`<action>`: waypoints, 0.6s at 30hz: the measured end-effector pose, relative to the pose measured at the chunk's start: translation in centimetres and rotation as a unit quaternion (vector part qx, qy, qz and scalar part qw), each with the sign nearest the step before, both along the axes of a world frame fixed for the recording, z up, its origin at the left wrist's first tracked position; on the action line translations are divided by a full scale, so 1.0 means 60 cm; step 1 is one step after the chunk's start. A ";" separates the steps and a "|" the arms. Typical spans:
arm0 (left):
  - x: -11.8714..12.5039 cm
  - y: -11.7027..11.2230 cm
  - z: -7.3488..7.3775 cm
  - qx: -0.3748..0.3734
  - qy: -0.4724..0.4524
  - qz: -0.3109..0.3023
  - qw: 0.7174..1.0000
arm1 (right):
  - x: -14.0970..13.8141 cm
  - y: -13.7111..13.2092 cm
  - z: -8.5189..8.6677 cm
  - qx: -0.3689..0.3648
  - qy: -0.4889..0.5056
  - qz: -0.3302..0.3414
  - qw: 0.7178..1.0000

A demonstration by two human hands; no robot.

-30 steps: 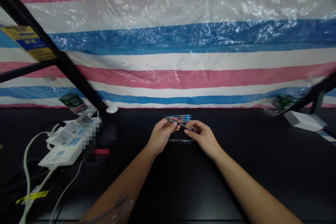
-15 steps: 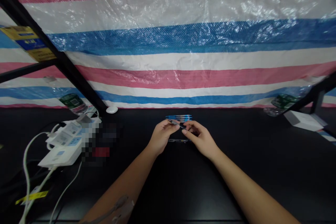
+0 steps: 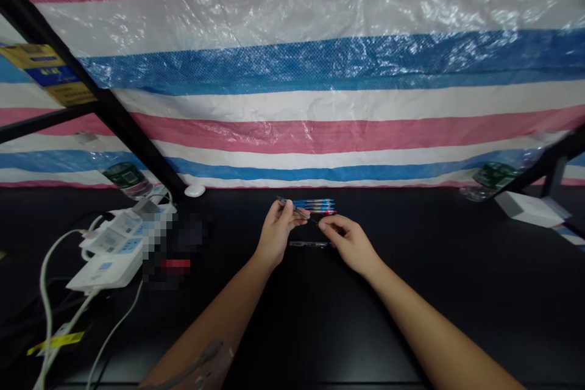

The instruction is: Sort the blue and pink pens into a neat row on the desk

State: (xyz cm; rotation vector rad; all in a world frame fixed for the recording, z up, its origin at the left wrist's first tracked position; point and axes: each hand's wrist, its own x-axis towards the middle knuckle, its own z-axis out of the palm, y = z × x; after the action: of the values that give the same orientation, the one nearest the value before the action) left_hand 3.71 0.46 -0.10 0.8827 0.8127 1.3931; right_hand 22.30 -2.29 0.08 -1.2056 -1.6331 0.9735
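My left hand (image 3: 278,233) pinches a slim dark pen (image 3: 296,208) between thumb and fingers, its end sticking out past the fingers at the upper left. The pen's thin tip reaches my right hand (image 3: 345,244), whose fingertips sit at it; I cannot tell whether they grip it. Just beyond the hands lies a small row of blue pens (image 3: 315,205) with some red showing. A flat dark strip with a metallic edge (image 3: 309,244) lies below the hands, partly hidden by my right hand.
White power strips (image 3: 116,250) with cables lie on the black tabletop (image 3: 365,317) at left. A white round mouse (image 3: 195,191) and plastic bottles (image 3: 127,180) stand at the back. A white box (image 3: 530,209) sits at right. A striped tarpaulin (image 3: 292,128) hangs behind.
The dark pen has swung to the left and now sticks out further beyond my left hand. My hands have drawn slightly apart, and my right hand has moved down and away from the pen's middle.
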 end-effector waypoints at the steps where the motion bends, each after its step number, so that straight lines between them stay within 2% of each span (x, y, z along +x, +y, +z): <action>1: 0.000 0.001 0.000 -0.002 0.002 0.004 1.000 | 0.000 0.000 0.000 0.000 -0.001 0.000 1.000; 5: -0.001 0.001 0.002 -0.005 0.010 0.015 1.000 | -0.001 -0.001 0.000 -0.012 0.003 0.002 1.000; 18: -0.001 -0.001 0.002 0.008 0.029 -0.008 1.000 | 0.000 0.000 -0.002 -0.018 0.011 0.005 1.000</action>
State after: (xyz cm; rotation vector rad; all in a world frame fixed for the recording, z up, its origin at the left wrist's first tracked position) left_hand 3.65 0.37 0.03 0.9432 0.8385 1.3669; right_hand 22.30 -2.29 -0.02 -1.2074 -1.6114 1.0224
